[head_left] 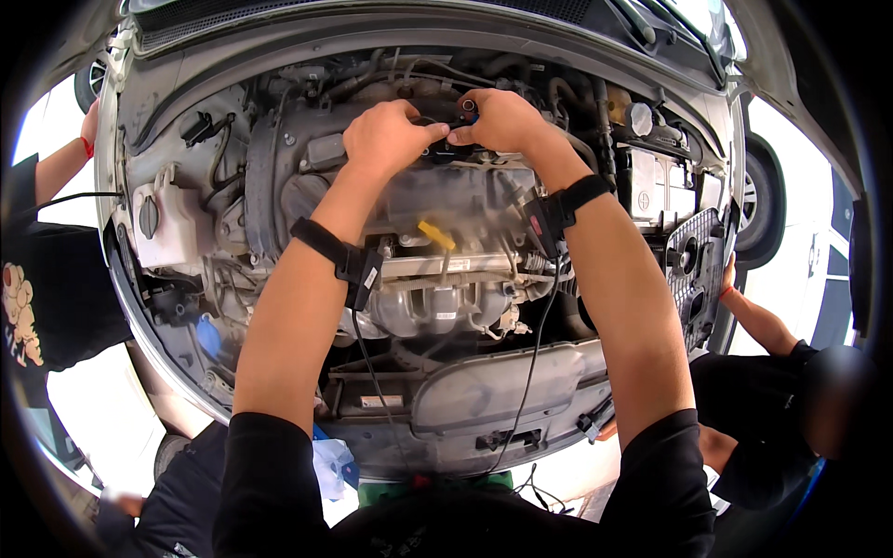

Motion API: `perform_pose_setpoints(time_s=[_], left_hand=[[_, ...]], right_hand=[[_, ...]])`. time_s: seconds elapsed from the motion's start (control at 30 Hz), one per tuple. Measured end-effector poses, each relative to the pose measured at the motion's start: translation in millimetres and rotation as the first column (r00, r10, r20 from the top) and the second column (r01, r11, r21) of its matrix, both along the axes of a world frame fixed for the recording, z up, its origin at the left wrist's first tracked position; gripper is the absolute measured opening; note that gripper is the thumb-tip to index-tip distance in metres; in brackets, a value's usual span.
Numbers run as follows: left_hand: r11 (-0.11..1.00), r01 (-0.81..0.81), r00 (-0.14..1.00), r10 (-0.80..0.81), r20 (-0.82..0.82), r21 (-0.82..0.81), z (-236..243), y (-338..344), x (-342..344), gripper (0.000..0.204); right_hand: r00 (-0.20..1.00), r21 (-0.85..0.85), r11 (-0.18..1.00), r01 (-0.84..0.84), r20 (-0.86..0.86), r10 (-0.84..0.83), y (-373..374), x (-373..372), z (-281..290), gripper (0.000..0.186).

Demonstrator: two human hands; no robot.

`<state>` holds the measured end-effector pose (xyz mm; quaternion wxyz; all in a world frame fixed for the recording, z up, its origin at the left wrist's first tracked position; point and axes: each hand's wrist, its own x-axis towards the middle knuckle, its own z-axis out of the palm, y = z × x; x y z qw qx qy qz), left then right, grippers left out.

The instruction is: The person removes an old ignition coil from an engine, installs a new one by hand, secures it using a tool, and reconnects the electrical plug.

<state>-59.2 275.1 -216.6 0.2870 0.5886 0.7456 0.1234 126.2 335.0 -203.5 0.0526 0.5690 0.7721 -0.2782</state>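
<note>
My left hand [391, 135] is at the top rear of the engine, fingers curled down and thumb stretched toward the centre over a dark part [441, 149]. My right hand [493, 121] is beside it, fingers curled and thumb reaching toward the left one. A small metal ring with a bit of blue [470, 108] shows at its fingers; what both hands grip is mostly hidden. Below them lie the grey engine cover [419, 186] and a yellow dipstick handle [435, 233]. Black straps with small devices and cables are on both my wrists.
A white fluid reservoir [163, 223] sits left, a battery [651, 186] right. The front panel [502, 391] spans below. Co-workers stand around the car: a hand at left [88, 126], an arm at right [763, 316], another person [177, 502] at lower left.
</note>
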Motion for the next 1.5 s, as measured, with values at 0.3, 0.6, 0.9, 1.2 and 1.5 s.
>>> perform_pose_setpoints(time_s=[0.3, 0.6, 0.9, 1.2, 1.5], left_hand=[[0.992, 0.078, 0.997, -0.076, 0.023, -0.103, 5, 1, -4, 0.069], [0.988, 0.086, 0.996, -0.090, -0.028, -0.131, 6, 3, 1, 0.068], [0.981, 0.100, 0.989, -0.116, -0.092, -0.164, 8, 2, 7, 0.069], [0.974, 0.103, 0.975, -0.139, -0.174, -0.202, 11, 6, 10, 0.066], [0.984, 0.153, 0.980, -0.163, -0.119, -0.086, 5, -3, 0, 0.062]], right_hand=[[0.965, -0.262, 0.936, -0.236, 0.052, 0.258, 29, -3, 13, 0.044], [0.972, -0.229, 0.946, -0.228, 0.007, 0.236, 45, -3, 1, 0.039], [0.943, 0.076, 0.964, -0.257, 0.236, 0.233, 3, -13, 14, 0.041], [0.990, 0.131, 0.983, -0.127, 0.083, 0.116, -10, -5, 3, 0.056], [0.994, 0.211, 0.974, -0.080, 0.085, 0.063, -20, -2, -6, 0.053]])
